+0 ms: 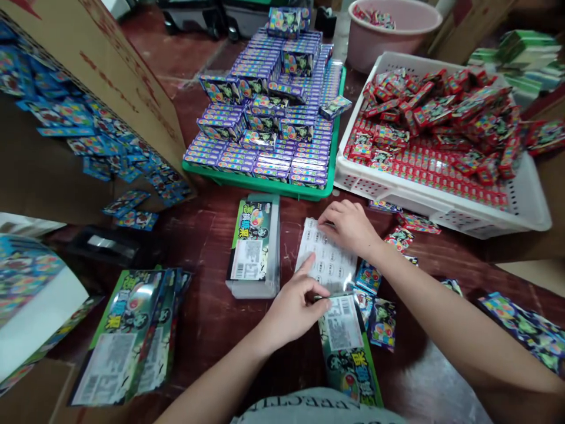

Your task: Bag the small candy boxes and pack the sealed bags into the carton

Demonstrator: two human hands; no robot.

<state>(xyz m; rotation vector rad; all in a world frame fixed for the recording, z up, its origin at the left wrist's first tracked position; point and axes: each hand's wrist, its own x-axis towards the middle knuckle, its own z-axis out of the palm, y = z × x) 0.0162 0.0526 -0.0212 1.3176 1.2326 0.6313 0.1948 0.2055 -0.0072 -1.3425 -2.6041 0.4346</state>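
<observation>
A white sheet of round stickers [324, 259] lies on the dark red table in front of me. My right hand [348, 224] is at its top edge, fingertips pinched on the sheet. My left hand [293, 309] rests at the sheet's lower end. Its index finger stretches over the stickers, while thumb and another finger close at the top edge of a green and black candy bag [348, 353]. That bag lies upside down close to my body. Left of the sheet sits a stack of clear plastic bags with printed headers [253, 247].
Purple candy boxes [265, 123] fill a green tray [265, 185]. Red candy packs [454, 118] fill a white basket [388, 197], a pink tub [392, 35] behind it. Printed bags [119, 335] lie left, below a carton [132, 65] of blue packets. Loose packets [382, 321] lie right.
</observation>
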